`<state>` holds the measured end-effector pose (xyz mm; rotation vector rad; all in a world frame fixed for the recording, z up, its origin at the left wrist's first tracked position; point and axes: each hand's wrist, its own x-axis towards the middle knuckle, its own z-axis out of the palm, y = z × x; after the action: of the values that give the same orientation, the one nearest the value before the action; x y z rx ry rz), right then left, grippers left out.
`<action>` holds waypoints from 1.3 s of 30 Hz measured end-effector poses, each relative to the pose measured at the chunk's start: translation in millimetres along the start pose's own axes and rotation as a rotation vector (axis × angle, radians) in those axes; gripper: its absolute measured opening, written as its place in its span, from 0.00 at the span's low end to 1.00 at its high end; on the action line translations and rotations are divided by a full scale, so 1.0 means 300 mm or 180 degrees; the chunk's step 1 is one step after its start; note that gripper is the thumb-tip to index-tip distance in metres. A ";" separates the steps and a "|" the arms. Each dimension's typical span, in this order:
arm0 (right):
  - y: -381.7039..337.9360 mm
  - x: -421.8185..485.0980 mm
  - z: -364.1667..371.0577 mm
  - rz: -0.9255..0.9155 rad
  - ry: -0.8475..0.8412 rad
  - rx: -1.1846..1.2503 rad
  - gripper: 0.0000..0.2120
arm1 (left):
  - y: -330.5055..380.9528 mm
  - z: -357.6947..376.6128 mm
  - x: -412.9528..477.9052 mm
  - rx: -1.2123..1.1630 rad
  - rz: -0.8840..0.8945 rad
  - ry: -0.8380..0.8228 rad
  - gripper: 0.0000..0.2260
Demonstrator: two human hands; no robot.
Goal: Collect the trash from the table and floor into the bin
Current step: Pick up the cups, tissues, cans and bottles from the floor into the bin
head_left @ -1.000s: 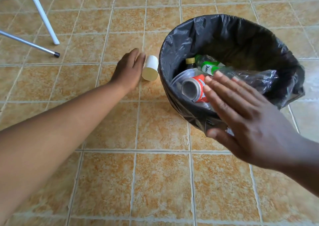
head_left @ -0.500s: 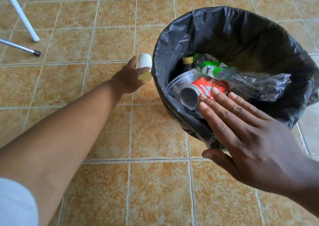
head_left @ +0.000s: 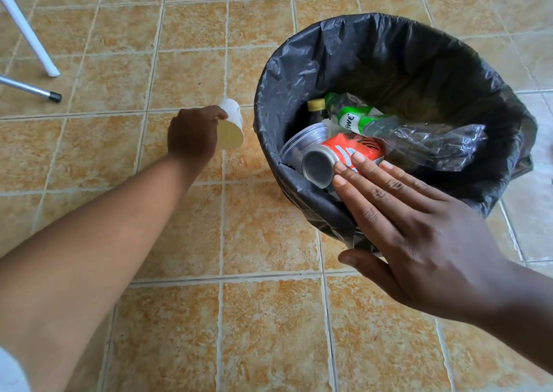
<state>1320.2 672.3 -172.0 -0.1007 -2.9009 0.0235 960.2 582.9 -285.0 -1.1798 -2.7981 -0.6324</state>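
- The bin (head_left: 389,62), lined with a black bag, stands on the tiled floor (head_left: 269,331) to the right, holding a can (head_left: 353,152), bottles and clear cups.
- The right hand (head_left: 419,242) hovers flat and open over the bin's near rim, gripping nothing.
- The left hand (head_left: 194,134) grips a paper cup (head_left: 232,128), tilted, mouth facing near; the bin lies just to its right.

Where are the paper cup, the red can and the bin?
cup (head_left: 231,135): head view, its open mouth.
can (head_left: 353,149): head view, its red side.
bin (head_left: 398,53): head view, liner's far inner wall.
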 end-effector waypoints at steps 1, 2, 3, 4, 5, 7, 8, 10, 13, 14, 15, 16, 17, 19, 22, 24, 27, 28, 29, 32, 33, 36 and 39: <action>-0.001 0.000 0.000 0.0005 0.0003 -0.0009 0.34 | 0.005 -0.032 0.005 -0.0340 -0.0170 0.0115 0.14; -0.001 0.000 0.000 0.0007 0.0000 -0.0021 0.34 | 0.012 -0.066 0.013 -0.0607 -0.0321 0.0222 0.14; -0.001 0.000 0.000 0.0006 0.0000 -0.0036 0.34 | 0.018 -0.103 0.023 -0.0787 -0.0411 0.0345 0.13; -0.001 0.000 -0.001 0.0006 0.0002 -0.0048 0.34 | 0.027 -0.143 0.035 -0.0922 -0.0438 0.0475 0.13; -0.002 0.000 -0.002 0.0008 0.0008 -0.0055 0.34 | 0.041 -0.188 0.046 -0.1061 -0.0426 0.0602 0.13; -0.003 0.000 -0.004 0.0022 0.0021 -0.0063 0.34 | 0.089 -0.287 0.059 -0.1413 -0.0333 0.0824 0.12; -0.004 0.000 -0.004 0.0028 0.0022 -0.0071 0.34 | 0.123 -0.333 0.057 -0.1594 -0.0235 0.0932 0.12; -0.006 0.001 -0.005 0.0043 0.0000 -0.0104 0.34 | 0.209 -0.409 0.030 -0.1881 0.0069 0.1092 0.11; -0.009 0.001 -0.009 0.0074 -0.0063 -0.0163 0.34 | 0.339 -0.454 -0.061 -0.2037 0.0669 0.1023 0.10; -0.009 0.001 -0.011 0.0074 -0.0079 -0.0177 0.34 | 0.371 -0.455 -0.095 -0.1985 0.0850 0.0943 0.10; -0.009 0.001 -0.012 0.0067 -0.0086 -0.0182 0.34 | 0.396 -0.453 -0.125 -0.1888 0.1023 0.0856 0.11; -0.008 0.001 -0.012 0.0059 -0.0087 -0.0177 0.34 | 0.415 -0.450 -0.150 -0.1745 0.1191 0.0754 0.11; -0.008 0.000 -0.013 0.0054 -0.0088 -0.0170 0.34 | 0.429 -0.445 -0.171 -0.1568 0.1344 0.0631 0.11; -0.008 -0.001 -0.016 0.0044 -0.0101 -0.0166 0.34 | 0.442 -0.439 -0.199 -0.1188 0.1572 0.0359 0.13; 0.002 -0.004 -0.028 -0.0070 -0.0042 -0.0076 0.33 | 0.444 -0.439 -0.208 -0.0713 0.1586 -0.0016 0.18; 0.016 -0.011 -0.041 -0.0197 0.0069 0.0172 0.31 | 0.438 -0.436 -0.205 -0.0570 0.1488 -0.0197 0.23; 0.057 -0.025 -0.070 -0.0054 0.0485 0.0457 0.27 | 0.426 -0.417 -0.223 -0.0554 0.1343 -0.0555 0.30; 0.078 -0.031 -0.079 0.0144 0.0690 0.0451 0.27 | 0.423 -0.405 -0.237 -0.0585 0.1282 -0.0710 0.31; 0.105 -0.039 -0.085 0.0442 0.0871 0.0404 0.27 | 0.421 -0.392 -0.251 -0.0627 0.1225 -0.0838 0.32; 0.192 -0.068 -0.090 0.1719 0.0668 0.0310 0.33 | 0.432 -0.366 -0.274 -0.0800 0.1028 -0.1000 0.33; 0.213 -0.078 -0.083 0.2045 0.0377 0.0386 0.36 | 0.440 -0.364 -0.271 -0.0838 0.0971 -0.1010 0.33; 0.230 -0.100 -0.043 0.2177 -0.0072 0.0615 0.40 | 0.455 -0.365 -0.253 -0.0844 0.0871 -0.0992 0.33; 0.210 -0.079 -0.022 0.2074 0.0006 0.0605 0.41 | 0.434 -0.370 -0.249 -0.0769 0.0835 -0.0922 0.34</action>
<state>1348.9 733.7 -172.7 -0.9925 -2.7088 0.4052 1090.4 571.7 -151.5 -1.7806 -2.7682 -0.8551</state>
